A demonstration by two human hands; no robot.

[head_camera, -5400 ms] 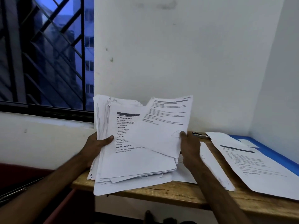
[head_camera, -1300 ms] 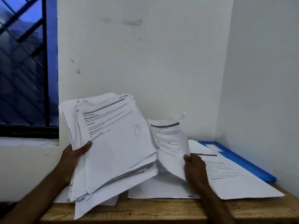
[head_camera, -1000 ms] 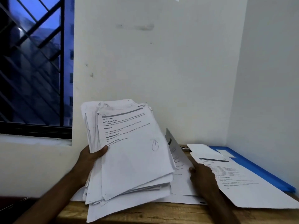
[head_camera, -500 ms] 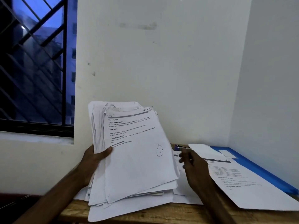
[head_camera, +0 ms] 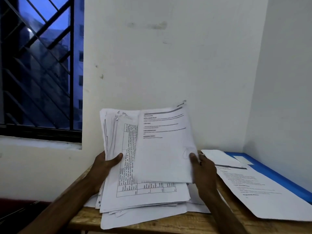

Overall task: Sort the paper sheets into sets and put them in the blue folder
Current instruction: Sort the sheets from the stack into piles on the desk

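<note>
My left hand point(head_camera: 106, 164) grips the left edge of a thick, uneven stack of paper sheets point(head_camera: 145, 193), tilted up off the wooden table, thumb on top. A sheet with a printed table is now the stack's top page. My right hand point(head_camera: 202, 168) pinches the right edge of a single text sheet point(head_camera: 165, 149) with a pen-drawn loop, held partly off the stack and blurred. The blue folder point(head_camera: 276, 174) lies at the right against the wall, largely covered by printed sheets point(head_camera: 256, 191).
The wooden table point(head_camera: 152, 223) stands in a corner, with white walls behind and to the right. A barred window point(head_camera: 38, 65) is at the left. More loose sheets lie flat under the held stack, between it and the folder.
My right hand, empty half a second ago, has taken hold of the top sheet and pulled it rightward off the stack, uncovering the table-printed page beneath. The left hand holds the stack as before.
</note>
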